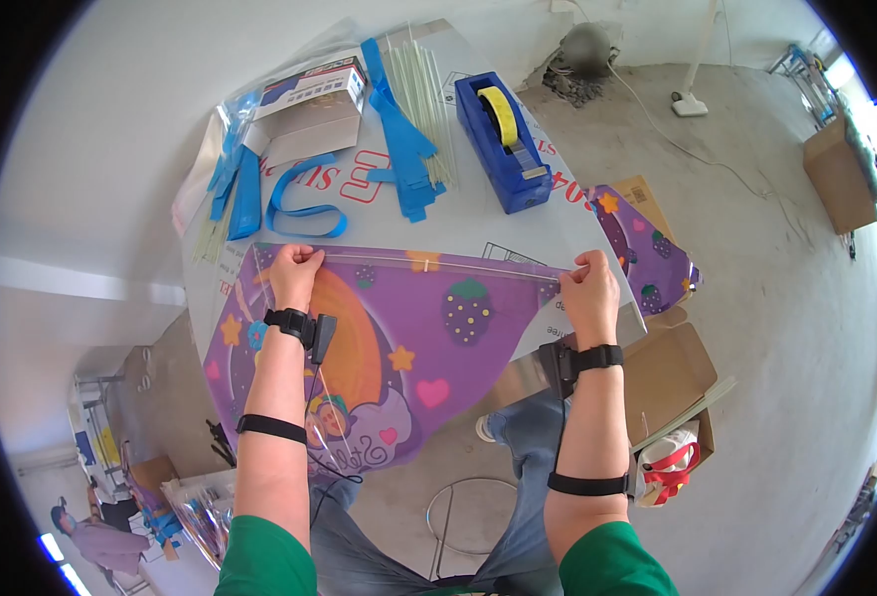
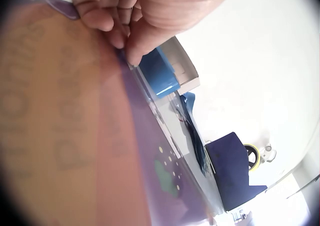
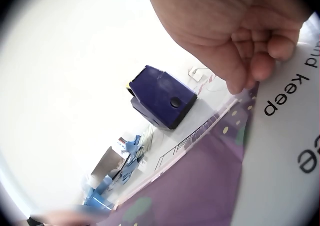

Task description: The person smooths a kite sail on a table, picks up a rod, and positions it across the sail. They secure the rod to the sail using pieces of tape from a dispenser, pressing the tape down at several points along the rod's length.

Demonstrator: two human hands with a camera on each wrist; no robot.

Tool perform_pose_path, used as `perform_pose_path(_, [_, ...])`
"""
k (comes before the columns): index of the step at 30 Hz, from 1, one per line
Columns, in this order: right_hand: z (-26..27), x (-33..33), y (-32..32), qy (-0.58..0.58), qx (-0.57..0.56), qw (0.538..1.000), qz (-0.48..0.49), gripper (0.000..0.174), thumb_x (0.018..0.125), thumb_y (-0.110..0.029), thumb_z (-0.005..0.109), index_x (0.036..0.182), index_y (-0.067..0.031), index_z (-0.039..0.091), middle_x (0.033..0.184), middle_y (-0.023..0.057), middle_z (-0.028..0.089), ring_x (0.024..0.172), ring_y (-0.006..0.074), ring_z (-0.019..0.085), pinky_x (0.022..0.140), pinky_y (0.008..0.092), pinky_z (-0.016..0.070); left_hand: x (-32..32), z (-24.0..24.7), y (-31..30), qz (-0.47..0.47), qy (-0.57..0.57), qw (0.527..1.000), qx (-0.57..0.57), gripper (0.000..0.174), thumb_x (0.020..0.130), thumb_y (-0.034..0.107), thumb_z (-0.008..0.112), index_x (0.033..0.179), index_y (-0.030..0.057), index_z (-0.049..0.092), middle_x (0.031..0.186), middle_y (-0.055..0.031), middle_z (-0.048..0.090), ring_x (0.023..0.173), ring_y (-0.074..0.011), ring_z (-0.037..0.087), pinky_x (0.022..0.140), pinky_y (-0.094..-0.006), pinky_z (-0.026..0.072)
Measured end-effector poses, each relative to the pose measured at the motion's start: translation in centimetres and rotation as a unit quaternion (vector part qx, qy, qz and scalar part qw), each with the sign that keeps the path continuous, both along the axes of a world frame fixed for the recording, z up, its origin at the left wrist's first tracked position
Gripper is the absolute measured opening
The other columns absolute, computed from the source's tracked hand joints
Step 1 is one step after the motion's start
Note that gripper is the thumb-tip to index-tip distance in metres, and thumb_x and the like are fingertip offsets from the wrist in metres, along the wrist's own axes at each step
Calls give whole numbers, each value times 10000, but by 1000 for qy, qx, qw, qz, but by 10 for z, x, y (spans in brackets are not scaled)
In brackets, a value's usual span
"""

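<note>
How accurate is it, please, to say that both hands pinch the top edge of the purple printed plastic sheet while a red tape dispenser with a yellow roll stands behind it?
Only the colour is wrong: the head view shows a dark blue tape dispenser, not red, with a yellow roll. The left hand and right hand do pinch the top edge of the purple printed plastic sheet.

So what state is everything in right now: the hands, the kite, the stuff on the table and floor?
Purple kite: spread out, printed side up.
Left hand: pinching the kite's top edge.
Right hand: pinching the same edge at the other end.
Thin rod: lying straight along that top edge.
Tape dispenser: upright, yellow roll loaded.
Cardboard box: on the floor, flaps open.
</note>
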State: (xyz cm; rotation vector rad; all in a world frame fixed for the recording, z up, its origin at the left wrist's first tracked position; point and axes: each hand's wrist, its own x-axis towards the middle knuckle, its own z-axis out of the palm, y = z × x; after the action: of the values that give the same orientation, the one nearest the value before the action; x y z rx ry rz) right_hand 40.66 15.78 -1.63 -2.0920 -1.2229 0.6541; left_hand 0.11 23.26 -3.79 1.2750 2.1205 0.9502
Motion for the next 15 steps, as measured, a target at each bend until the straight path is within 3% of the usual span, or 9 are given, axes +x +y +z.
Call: perform_pose_path(15, [5,-8,-2,-51,1,999,14,313,751,-49,673,998,-50,482,771,110,617,793,317,616,701,402,478,-1,-2,0,-10,7,1000,14,253,728,137,770,879,-4,623,789,-60,640,709,-138,596,654,-266,488])
